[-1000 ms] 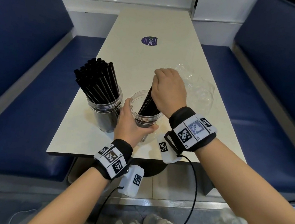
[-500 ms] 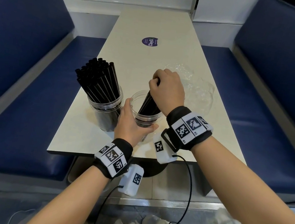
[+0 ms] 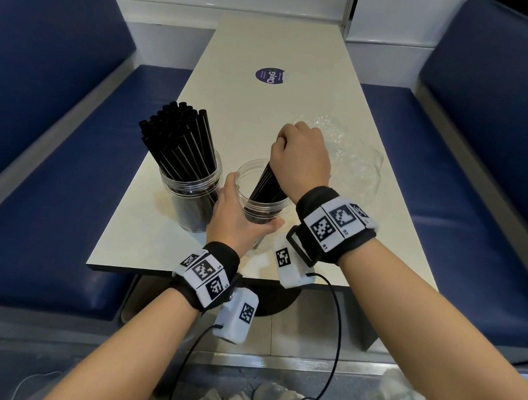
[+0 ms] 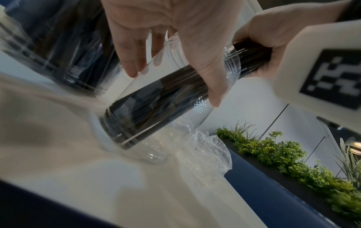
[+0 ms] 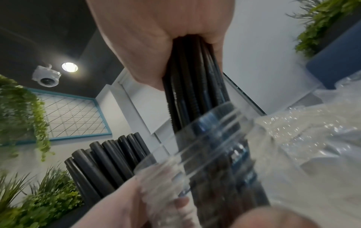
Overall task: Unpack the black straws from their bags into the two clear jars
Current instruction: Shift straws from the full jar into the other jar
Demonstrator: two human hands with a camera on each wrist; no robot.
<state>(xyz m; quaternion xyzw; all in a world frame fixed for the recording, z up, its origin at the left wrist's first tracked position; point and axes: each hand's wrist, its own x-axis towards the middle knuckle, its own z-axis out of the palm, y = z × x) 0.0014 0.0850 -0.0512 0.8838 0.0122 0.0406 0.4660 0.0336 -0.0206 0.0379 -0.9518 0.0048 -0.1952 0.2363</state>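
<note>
Two clear jars stand near the table's front edge. The left jar (image 3: 189, 200) is packed with upright black straws (image 3: 180, 143). My left hand (image 3: 237, 219) wraps round the right jar (image 3: 258, 195), thumb on one side and fingers on the other, as the left wrist view shows around the right jar (image 4: 156, 108). My right hand (image 3: 300, 161) grips a bundle of black straws (image 3: 268, 183) by its upper end, with the lower ends inside the right jar. In the right wrist view the bundle (image 5: 191, 92) runs from my fist down into the jar (image 5: 215, 146).
Crumpled clear plastic bags (image 3: 356, 168) lie on the table (image 3: 268, 100) just right of my right hand. A round purple sticker (image 3: 270, 76) sits mid-table. Blue bench seats (image 3: 41, 189) flank both sides. Green plants (image 4: 293, 154) line a ledge beyond the table.
My right hand has lowered the bundle a little further into the right jar and shifted slightly left. The left hand and both jars have stayed put.
</note>
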